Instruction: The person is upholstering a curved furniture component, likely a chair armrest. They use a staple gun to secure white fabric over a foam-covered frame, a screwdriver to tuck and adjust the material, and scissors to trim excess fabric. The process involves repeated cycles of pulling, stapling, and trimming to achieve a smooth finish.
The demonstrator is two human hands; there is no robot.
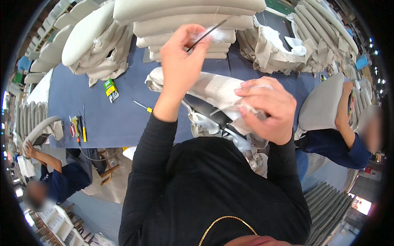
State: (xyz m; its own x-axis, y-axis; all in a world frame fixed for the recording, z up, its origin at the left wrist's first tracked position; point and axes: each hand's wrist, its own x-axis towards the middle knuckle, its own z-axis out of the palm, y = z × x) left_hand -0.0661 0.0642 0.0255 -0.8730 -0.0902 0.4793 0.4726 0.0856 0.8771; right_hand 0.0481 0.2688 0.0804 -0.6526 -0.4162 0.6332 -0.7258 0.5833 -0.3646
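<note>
My left hand (182,55) is raised above the table, its fingers closed on a thin dark rod (214,28). White fluffy stuffing (219,35) shows at the same fingertips. Lower down, a beige fabric-covered seat cushion (211,87) rests tilted in front of me, its dark underside and loose fabric edges turned toward my body. My right hand (269,108) curls over the cushion's right end and grips its fabric cover. Some whitish material shows around the right fingers; where it begins is hard to make out.
Beige cushions (188,26) are stacked at the back, with more piles (92,45) on the left and right. On the blue table (111,125) lie a yellow-handled screwdriver (143,107), a green-yellow box (110,90) and several tools (79,129). Co-workers handle cushions on both sides.
</note>
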